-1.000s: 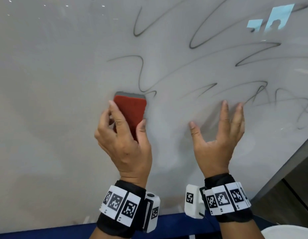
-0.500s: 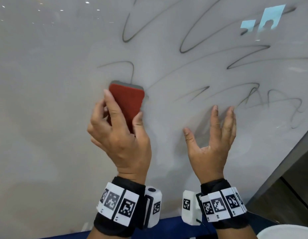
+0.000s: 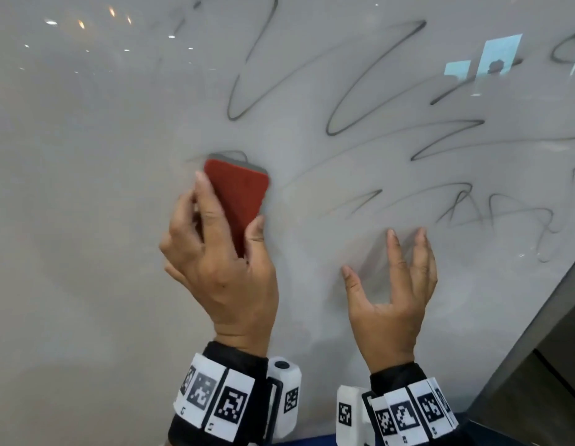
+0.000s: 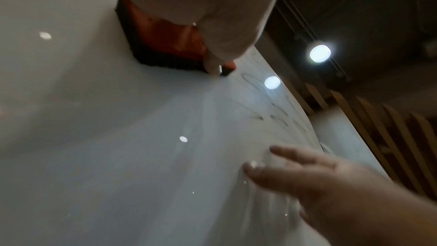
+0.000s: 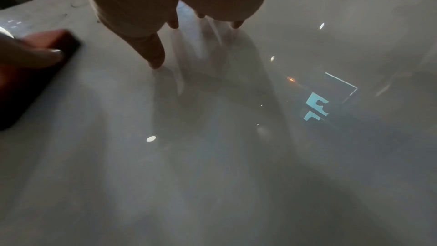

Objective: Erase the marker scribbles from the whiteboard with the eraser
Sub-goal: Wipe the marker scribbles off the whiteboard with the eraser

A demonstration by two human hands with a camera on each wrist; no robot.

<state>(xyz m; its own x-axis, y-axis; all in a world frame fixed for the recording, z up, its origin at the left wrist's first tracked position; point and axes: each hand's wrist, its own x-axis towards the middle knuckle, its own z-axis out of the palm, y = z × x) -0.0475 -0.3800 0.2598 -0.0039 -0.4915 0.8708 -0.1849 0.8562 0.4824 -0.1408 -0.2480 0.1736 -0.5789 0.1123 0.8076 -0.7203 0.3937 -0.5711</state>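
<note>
1. One red-backed rectangular eraser with a dark grey felt pad is flat against the glossy white whiteboard, left of the board's middle in the head view; its top edge covers the lower end of a faint grey loop.
2. Dark grey marker scribbles, long looping strokes, spread above and to the right of the eraser; smaller zigzags lie further right, near the board's dark edge. Below and left of the eraser, the board shows only cloudy grey smears.
3. Holding the eraser is the left hand: its fingers lie curled along the left long side and its thumb presses the right long side, so the block is pinched between them. From the left wrist view the eraser shows pressed to the board under the thumb.
4. To the right, well apart from the eraser, the right hand has its fingers straight and spread, holding nothing. In the right wrist view its fingertips meet their own reflection on the board.
5. Both wrists wear black bands with white square-coded tags and a small white camera housing.
6. Ceiling lamps and a pale blue bright patch reflect off the board.
</note>
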